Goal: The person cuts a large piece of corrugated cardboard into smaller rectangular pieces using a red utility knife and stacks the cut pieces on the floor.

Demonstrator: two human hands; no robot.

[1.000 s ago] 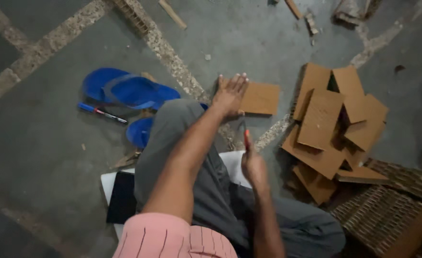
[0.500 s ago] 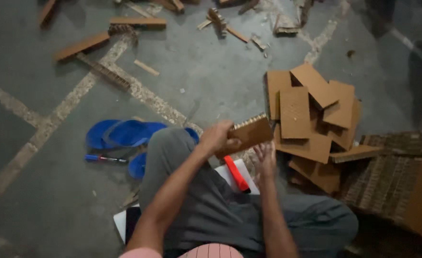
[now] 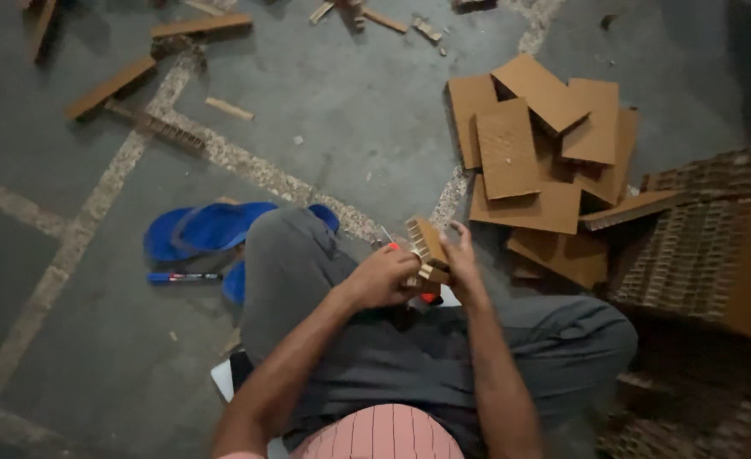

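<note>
Above the lap, left hand point(image 3: 381, 276) and right hand point(image 3: 462, 263) each grip closed on a cardboard piece point(image 3: 426, 251).

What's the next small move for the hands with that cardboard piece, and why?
Probably steady the cardboard piece with the left hand and work its edge with the right hand. Both hands already hold it together above the lap, tilted on edge, and something orange-red shows just beneath it. The pile of cardboard pieces lies apart on the floor to the right.
</note>
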